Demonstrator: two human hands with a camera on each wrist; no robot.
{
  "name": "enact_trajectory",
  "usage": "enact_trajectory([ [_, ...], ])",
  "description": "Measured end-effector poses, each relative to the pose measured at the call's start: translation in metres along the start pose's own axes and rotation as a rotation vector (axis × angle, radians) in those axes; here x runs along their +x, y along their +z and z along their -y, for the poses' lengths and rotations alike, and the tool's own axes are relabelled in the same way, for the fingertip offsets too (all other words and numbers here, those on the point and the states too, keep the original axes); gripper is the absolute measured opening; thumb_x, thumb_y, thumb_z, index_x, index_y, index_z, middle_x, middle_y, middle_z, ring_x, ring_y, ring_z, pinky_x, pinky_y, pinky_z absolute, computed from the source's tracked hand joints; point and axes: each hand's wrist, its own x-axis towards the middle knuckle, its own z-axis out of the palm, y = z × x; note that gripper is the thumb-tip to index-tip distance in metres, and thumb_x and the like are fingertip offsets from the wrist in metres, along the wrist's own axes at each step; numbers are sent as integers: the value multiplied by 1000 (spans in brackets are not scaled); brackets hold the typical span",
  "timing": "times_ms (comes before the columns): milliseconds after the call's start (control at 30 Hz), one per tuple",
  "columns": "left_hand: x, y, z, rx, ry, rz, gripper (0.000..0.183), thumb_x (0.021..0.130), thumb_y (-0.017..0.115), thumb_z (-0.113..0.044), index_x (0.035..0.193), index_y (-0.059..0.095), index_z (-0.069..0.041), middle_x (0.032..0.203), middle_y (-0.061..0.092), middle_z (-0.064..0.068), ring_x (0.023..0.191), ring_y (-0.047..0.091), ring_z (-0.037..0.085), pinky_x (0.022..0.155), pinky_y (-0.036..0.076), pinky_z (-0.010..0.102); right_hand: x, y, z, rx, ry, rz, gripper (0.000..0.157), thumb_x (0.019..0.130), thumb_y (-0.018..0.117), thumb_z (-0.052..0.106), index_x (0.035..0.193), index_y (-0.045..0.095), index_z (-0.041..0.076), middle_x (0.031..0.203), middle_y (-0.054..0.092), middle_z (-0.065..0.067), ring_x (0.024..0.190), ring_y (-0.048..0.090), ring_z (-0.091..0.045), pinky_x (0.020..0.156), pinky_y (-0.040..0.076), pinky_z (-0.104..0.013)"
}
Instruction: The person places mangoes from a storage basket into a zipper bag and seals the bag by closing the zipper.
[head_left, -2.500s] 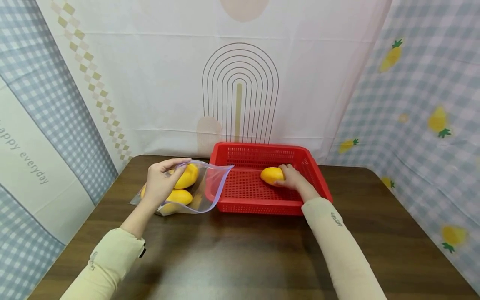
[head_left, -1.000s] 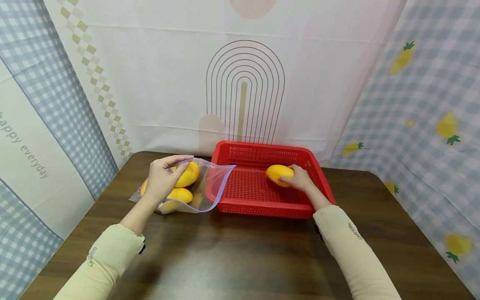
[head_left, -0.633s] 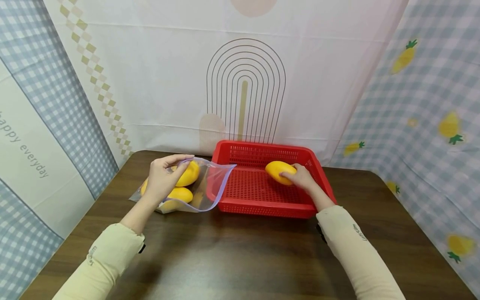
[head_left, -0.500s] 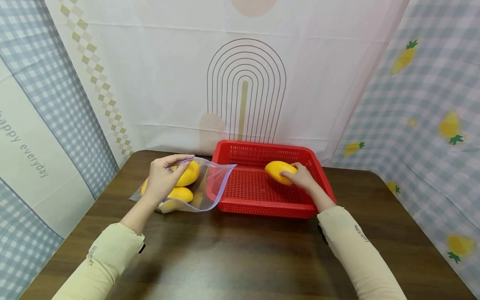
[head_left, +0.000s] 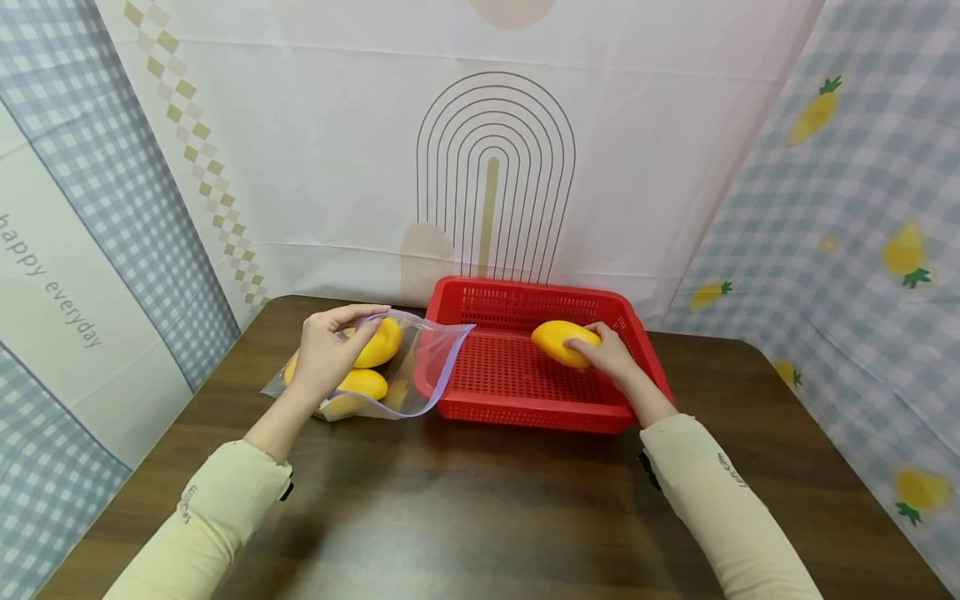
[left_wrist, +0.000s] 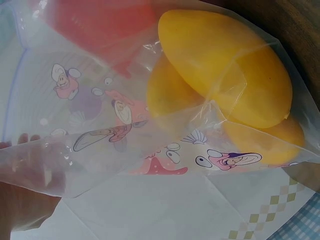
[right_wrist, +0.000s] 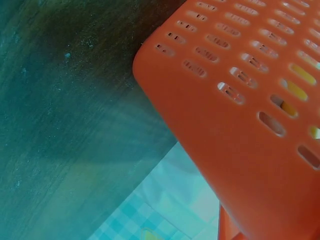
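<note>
At the left of the head view my left hand [head_left: 330, 346] pinches the upper rim of a clear zip bag [head_left: 416, 375] with a purple edge. The bag's mouth faces right, over the basket's left rim. Inside it lie several yellow mangoes [left_wrist: 225, 65], and cartoon prints show on the plastic. My right hand [head_left: 611, 354] grips another mango [head_left: 558, 343] from its right side, within the red basket [head_left: 487, 375]; whether the mango touches the basket floor I cannot tell. In the right wrist view the basket's slotted wall hides most of the mango and hand.
The basket stands at the back of a dark wooden table [head_left: 450, 517]. Right behind the table hangs a pale curtain [head_left: 337, 167] with an arch print. A checked cloth [head_left: 847, 250] closes off the right side.
My right hand took hold of the mango in the basket, shifted it a little to the right and tilted it. My left hand keeps its pinch on the bag. The head view shifted slightly.
</note>
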Motion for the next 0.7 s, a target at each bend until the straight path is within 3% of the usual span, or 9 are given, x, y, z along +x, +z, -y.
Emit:
enact_trajectory([
  [267,1,0,5,14,-2,-20,15,87,63,-3,98,73,-1,94,73,8,70,56,-5,44,33,14,-6,1,2,29,18,-18,62,91,58,39,133,38,-2,126,47,-22,97,52,-25,87,53,-44],
  [467,1,1,4,-17,-6,-7,16,88,62,-4,100,72,1,98,70,21,73,56,-6,48,36,12,-9,0,5,54,42,-25,61,92,55,41,134,40,-1,124,47,-20,94,52,-22,91,51,-44],
  [700,0,2,2,-36,-25,-16,16,88,63,-4,100,72,1,97,70,22,69,55,-6,46,34,12,-14,1,9,154,19,-10,61,93,54,39,137,36,0,126,44,-20,95,52,-22,90,51,-44],
])
